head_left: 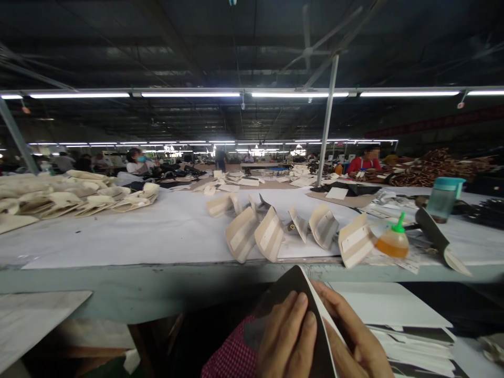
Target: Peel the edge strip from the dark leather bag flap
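Panel, dark on one face and white on the other, stands tilted at the lower centre of the head view, sandwiched between our two hands. Our left hand lays its fingers close together and nearly flat on the dark face, its thumb hidden, while our right hand bends round the white side; pressure from both sides likely steadies the thin piece. We cannot tell whether it is folded or doubled. On the table across the middle, curved cream pieces stand side by side on their edges, perhaps so their faces rest clear of the surface. A green-tipped bottle sits right of centre, probably for easy reach, and stacked sheets lie lower right, near our right hand.
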{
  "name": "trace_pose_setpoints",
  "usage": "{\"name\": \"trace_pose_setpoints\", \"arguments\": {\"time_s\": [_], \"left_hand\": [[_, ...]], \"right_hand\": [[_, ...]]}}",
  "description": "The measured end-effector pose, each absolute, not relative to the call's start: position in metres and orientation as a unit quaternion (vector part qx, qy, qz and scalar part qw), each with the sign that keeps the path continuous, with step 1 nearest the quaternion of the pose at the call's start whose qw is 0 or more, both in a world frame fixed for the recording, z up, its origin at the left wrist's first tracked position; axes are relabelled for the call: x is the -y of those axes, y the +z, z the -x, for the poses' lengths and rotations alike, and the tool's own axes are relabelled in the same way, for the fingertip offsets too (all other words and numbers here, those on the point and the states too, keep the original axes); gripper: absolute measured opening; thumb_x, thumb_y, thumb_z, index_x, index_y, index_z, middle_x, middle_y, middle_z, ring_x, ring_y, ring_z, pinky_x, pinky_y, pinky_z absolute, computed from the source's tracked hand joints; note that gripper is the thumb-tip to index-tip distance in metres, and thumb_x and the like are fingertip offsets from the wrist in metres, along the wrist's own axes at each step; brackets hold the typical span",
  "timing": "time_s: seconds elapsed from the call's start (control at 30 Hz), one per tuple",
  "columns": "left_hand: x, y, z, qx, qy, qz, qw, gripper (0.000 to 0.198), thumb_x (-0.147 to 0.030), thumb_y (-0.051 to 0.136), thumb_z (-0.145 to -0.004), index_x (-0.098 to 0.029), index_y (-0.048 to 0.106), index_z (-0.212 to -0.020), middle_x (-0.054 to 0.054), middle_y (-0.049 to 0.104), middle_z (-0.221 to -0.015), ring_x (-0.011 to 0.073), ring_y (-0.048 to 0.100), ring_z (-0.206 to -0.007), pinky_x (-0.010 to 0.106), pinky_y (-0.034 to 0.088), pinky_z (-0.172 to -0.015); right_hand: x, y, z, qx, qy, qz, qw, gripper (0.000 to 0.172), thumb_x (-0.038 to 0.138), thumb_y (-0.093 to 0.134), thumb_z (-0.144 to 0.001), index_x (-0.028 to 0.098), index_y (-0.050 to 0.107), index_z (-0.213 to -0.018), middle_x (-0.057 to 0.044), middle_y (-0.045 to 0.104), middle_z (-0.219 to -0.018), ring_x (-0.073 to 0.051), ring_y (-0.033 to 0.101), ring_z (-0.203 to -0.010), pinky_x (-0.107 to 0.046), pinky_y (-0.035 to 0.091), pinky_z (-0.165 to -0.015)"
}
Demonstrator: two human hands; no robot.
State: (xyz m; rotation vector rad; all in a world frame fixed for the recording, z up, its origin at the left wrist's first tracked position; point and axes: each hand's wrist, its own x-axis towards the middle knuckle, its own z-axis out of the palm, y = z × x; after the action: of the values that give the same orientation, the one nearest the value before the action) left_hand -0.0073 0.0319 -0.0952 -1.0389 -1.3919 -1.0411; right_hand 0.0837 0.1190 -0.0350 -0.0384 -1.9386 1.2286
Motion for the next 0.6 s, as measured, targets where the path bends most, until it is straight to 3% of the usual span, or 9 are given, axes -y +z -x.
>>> {"name": "trace_pose_setpoints", "arguments": {"time_s": [0.27, 0.37, 0.47, 0.6], "left_hand": [[-0.025, -0.094, 0.005, 0.582, -0.513, 0.437, 0.456, 0.029, -0.021, 0.046, -0.104, -0.018, 0.066, -0.125, 0.012, 0.072, -0.127, 0.0235, 0.062, -0.126, 0.036, 0.053, -0.103], [-0.013, -0.086, 0.007, 0.565, -0.601, 0.437, 0.358, 0.030, -0.026, 0.050, -0.103, -0.026, 0.065, -0.130, 0.007, 0.072, -0.129, 0.0206, 0.066, -0.121, 0.031, 0.052, -0.103], [0.003, -0.069, 0.009, 0.523, -0.703, 0.424, 0.231, 0.027, -0.031, 0.054, -0.101, -0.032, 0.071, -0.122, 0.001, 0.076, -0.122, 0.0182, 0.072, -0.111, 0.025, 0.054, -0.100], [0.023, -0.041, 0.004, 0.471, -0.782, 0.397, 0.095, 0.022, -0.038, 0.063, -0.096, -0.032, 0.077, -0.112, -0.001, 0.079, -0.112, 0.0180, 0.074, -0.105, 0.020, 0.055, -0.095]], "right_hand": [[-0.120, -0.040, -0.083, 0.788, 0.459, 0.012, 0.410, 0.040, 0.045, 0.060, -0.097, 0.028, 0.066, -0.133, -0.007, 0.070, -0.129, -0.028, 0.064, -0.121, -0.033, 0.055, -0.099], [-0.130, -0.048, -0.085, 0.772, 0.480, 0.022, 0.417, 0.041, 0.050, 0.049, -0.101, 0.028, 0.068, -0.130, -0.007, 0.071, -0.125, -0.027, 0.068, -0.113, -0.031, 0.058, -0.093], [-0.145, -0.049, -0.086, 0.772, 0.457, 0.002, 0.441, 0.035, 0.045, 0.047, -0.103, 0.032, 0.065, -0.129, -0.003, 0.073, -0.115, -0.018, 0.071, -0.105, -0.020, 0.054, -0.093], [-0.156, -0.040, -0.090, 0.795, 0.397, -0.021, 0.458, 0.033, 0.036, 0.056, -0.101, 0.035, 0.060, -0.134, 0.000, 0.068, -0.125, -0.013, 0.061, -0.121, -0.013, 0.043, -0.102]]}}
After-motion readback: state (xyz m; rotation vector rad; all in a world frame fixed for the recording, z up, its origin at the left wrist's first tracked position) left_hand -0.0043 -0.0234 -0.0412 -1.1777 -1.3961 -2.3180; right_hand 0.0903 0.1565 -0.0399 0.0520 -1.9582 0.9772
